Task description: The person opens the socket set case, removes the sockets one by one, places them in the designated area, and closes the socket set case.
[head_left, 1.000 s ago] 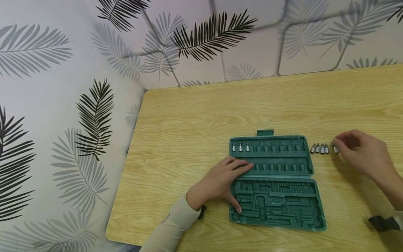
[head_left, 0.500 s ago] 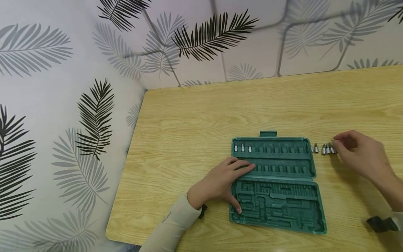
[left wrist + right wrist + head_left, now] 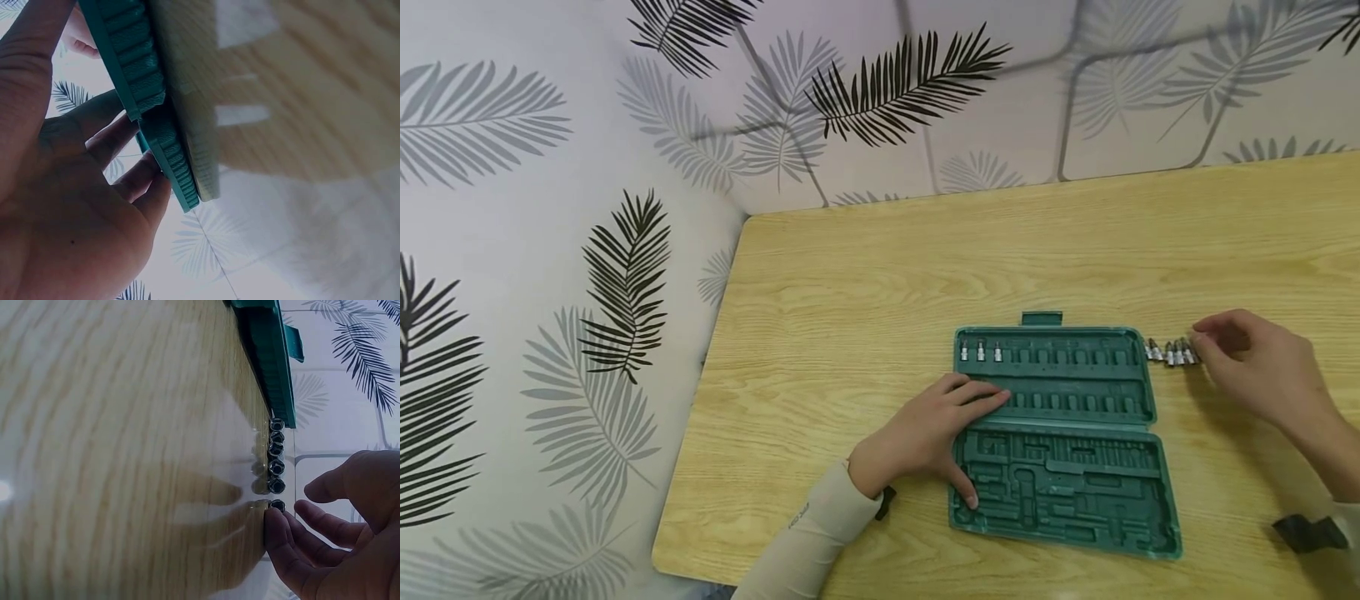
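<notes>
Green plastic socket-set case [image 3: 1067, 375], right of centre in the head view, is hinged open flat, prob. so the moulded recesses of both halves face up; clip tab [image 3: 1042, 318] at its top edge. Left hand [image 3: 917, 437] is spread over the case's left edge, fingers on the upper half, thumb down on the lower, wide gap btwn; no bit in its grasp, prob. just bracing the case vs. sliding on the wood-grain table [image 3: 820, 333]. Three slotted bit sockets [image 3: 981, 352] sit in the leftmost slots of the top row, tips toward top of frame, prob. kept apart & upright-facing by the slot shape. Loose bit sockets [image 3: 1178, 357] lie in a close row just off the case's upper right side, prob. lined up there for a short reach; can't tell if the nearest one touches the case. Right hand [image 3: 1273, 362] is at the row's right end, fingers bent; in the right wrist view one fingertip is right up against the end bit w/ other digits standing off. Can't tell if that bit's pinched or only touched.
</notes>
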{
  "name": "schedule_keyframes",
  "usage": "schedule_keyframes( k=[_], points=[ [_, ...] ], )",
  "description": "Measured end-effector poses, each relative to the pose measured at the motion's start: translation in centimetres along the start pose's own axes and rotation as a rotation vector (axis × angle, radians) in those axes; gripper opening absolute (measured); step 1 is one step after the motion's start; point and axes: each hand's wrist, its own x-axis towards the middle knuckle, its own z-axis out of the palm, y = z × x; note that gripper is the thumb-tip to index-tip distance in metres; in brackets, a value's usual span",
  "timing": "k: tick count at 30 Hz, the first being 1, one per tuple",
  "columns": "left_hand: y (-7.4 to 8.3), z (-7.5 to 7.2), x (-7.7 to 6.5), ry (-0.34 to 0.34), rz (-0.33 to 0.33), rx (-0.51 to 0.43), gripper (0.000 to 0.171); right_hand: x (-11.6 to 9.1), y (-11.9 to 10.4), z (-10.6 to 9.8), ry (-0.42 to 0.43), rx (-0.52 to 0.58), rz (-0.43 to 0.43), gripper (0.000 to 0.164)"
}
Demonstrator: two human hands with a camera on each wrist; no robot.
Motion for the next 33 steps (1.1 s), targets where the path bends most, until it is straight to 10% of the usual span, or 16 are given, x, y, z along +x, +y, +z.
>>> schedule_keyframes(
  k=[10, 18, 33],
  points=[
    [-0.5, 0.6, 0.1, 0.018, 0.016, -0.013, 0.147, 0.1, -1.1, -0.8, 0.040, -0.017, 0.005, 0.033],
    [-2.1, 3.5, 0.6, 0.044, 0.012, -0.021, 0.153, 0.5, -5.2, -0.3, 0.084, 0.126, -0.195, 0.020],
    [-0.8, 1.3, 0.0, 0.025, -0.019, -0.004, 0.148, 3.9, -15.5, 4.7, -0.384, -0.002, -0.464, 0.025]
  ],
)
